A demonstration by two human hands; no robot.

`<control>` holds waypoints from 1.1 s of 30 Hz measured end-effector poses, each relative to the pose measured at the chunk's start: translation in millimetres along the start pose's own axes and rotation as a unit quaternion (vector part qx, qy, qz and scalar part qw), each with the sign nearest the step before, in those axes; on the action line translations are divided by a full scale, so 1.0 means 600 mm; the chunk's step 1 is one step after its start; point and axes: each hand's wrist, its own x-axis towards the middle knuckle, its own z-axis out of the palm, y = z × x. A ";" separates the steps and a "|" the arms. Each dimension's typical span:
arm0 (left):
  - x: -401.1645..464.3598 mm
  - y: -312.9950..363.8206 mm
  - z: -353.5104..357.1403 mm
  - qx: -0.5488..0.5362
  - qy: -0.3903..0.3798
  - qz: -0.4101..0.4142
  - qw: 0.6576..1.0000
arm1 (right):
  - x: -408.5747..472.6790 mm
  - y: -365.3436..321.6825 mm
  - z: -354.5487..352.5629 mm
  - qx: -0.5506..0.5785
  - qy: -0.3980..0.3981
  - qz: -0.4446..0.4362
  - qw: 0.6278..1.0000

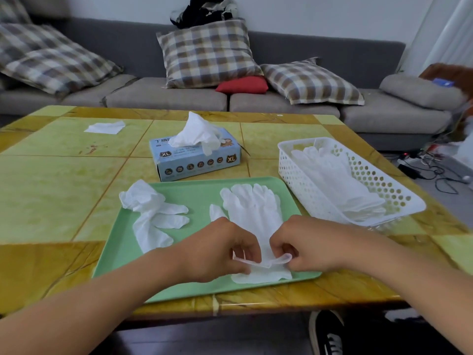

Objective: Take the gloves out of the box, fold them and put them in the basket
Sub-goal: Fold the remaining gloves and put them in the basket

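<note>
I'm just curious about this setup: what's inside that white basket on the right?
The white basket holds a stack of white gloves lying flat along it. How many there are, and whether anything lies beneath them, cannot be seen because the top ones cover the rest.

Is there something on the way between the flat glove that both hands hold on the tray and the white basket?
Nothing visible blocks it. The flat glove lies on the green tray, pinched at its cuff by the left hand and right hand. The white basket stands just right of the tray, open on top.
</note>
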 end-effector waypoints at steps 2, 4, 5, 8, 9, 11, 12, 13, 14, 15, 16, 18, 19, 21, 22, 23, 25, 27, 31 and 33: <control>0.000 -0.004 0.002 0.004 -0.019 -0.008 1.000 | -0.001 0.003 0.007 0.022 -0.007 -0.012 1.000; 0.000 -0.008 0.003 -0.011 -0.028 -0.020 0.999 | -0.003 0.010 0.010 0.043 -0.009 -0.021 0.999; -0.001 -0.009 0.001 -0.019 -0.031 -0.026 0.999 | -0.005 0.012 0.009 0.055 -0.009 -0.029 0.998; -0.003 -0.012 -0.003 -0.034 -0.047 -0.025 0.998 | -0.007 0.019 0.008 0.116 -0.015 -0.044 0.992; -0.005 -0.012 -0.003 -0.033 -0.050 -0.019 0.998 | -0.007 0.020 0.010 0.128 -0.021 -0.044 0.991; -0.006 -0.014 0.000 -0.030 -0.053 -0.017 0.998 | -0.005 0.020 0.014 0.138 -0.031 -0.038 0.989; -0.006 -0.015 0.001 -0.027 -0.055 -0.017 0.998 | -0.003 0.020 0.016 0.143 -0.029 -0.037 0.989; -0.005 -0.015 0.002 -0.021 -0.057 -0.016 0.998 | -0.001 0.020 0.018 0.150 -0.024 -0.038 0.988; -0.005 -0.015 0.002 -0.011 -0.062 -0.012 0.998 | 0.002 0.020 0.018 0.161 -0.022 -0.039 0.986; -0.004 -0.014 0.002 0.001 -0.066 -0.005 0.998 | 0.003 0.020 0.016 0.178 -0.023 -0.039 0.983; -0.004 -0.013 0.001 0.015 -0.071 0.001 0.997 | 0.005 0.021 0.014 0.194 -0.026 -0.036 0.980; -0.004 -0.010 -0.001 0.049 -0.075 0.017 0.996 | 0.005 0.022 0.013 0.201 -0.025 -0.033 0.979; -0.004 -0.008 -0.002 0.065 -0.077 0.023 0.995 | 0.006 0.022 0.014 0.194 -0.022 -0.034 0.980; -0.004 -0.006 -0.003 0.094 -0.079 0.030 0.992 | 0.008 0.021 0.016 0.180 -0.017 -0.032 0.983; -0.003 -0.004 -0.003 0.105 -0.081 0.032 0.991 | 0.009 0.020 0.017 0.175 -0.016 -0.028 0.984; -0.003 -0.003 -0.001 0.114 -0.084 0.034 0.989 | 0.009 0.018 0.017 0.171 -0.017 -0.026 0.985; -0.003 0.000 -0.001 0.133 -0.086 0.044 0.986 | 0.009 0.013 0.016 0.161 -0.019 -0.030 0.986; -0.004 0.002 -0.003 0.151 -0.088 0.048 0.983 | 0.010 0.007 0.017 0.128 -0.017 -0.031 0.991; -0.001 -0.003 -0.005 0.159 -0.082 0.057 0.982 | 0.020 -0.001 0.022 0.045 -0.022 -0.036 0.998; 0.000 -0.006 0.003 0.184 -0.085 0.055 0.978 | 0.025 -0.001 0.025 0.044 -0.034 -0.047 0.997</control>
